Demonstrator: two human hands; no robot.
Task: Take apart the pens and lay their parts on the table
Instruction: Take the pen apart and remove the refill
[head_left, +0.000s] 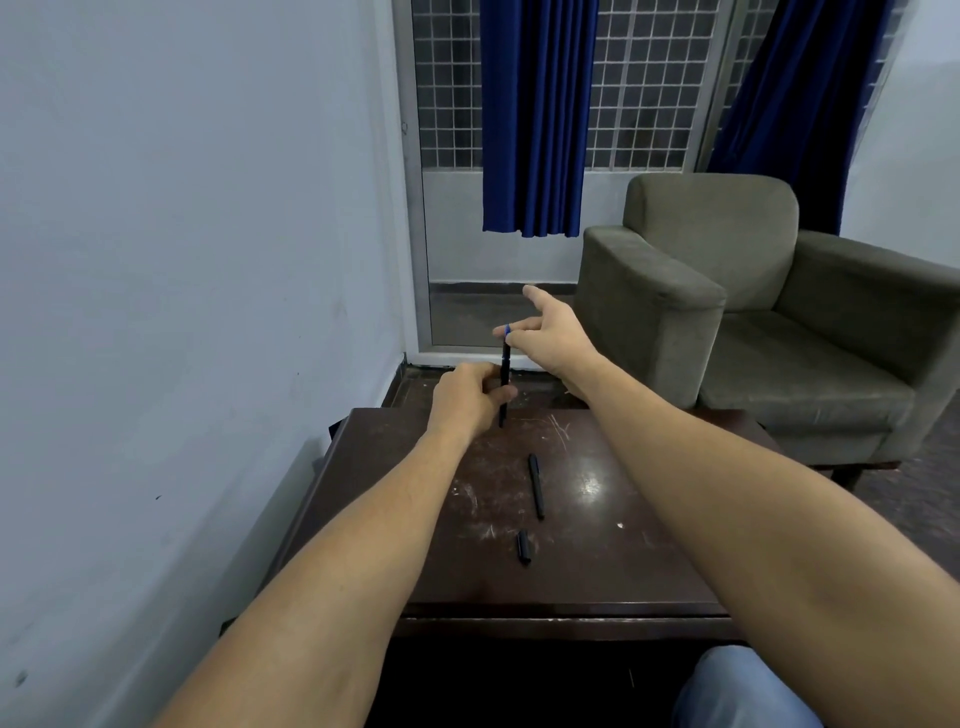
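Centrally, a little above mid-frame, the right hand (555, 332) keeps a pinch grip on the blue top end of an upright pen (505, 366), its forefinger pointing free. Just below, the left hand (467, 397) curls round the pen's lower half. I judge the end piece is coming off. The next move calls for freeing it and laying it on the bench (649, 545), beside the long part (536, 486) and short part (523, 546) at lower centre.

The bench (613, 545) is dark glossy wood with many scratches, and the armchair (727, 270) has matt grey cloth.
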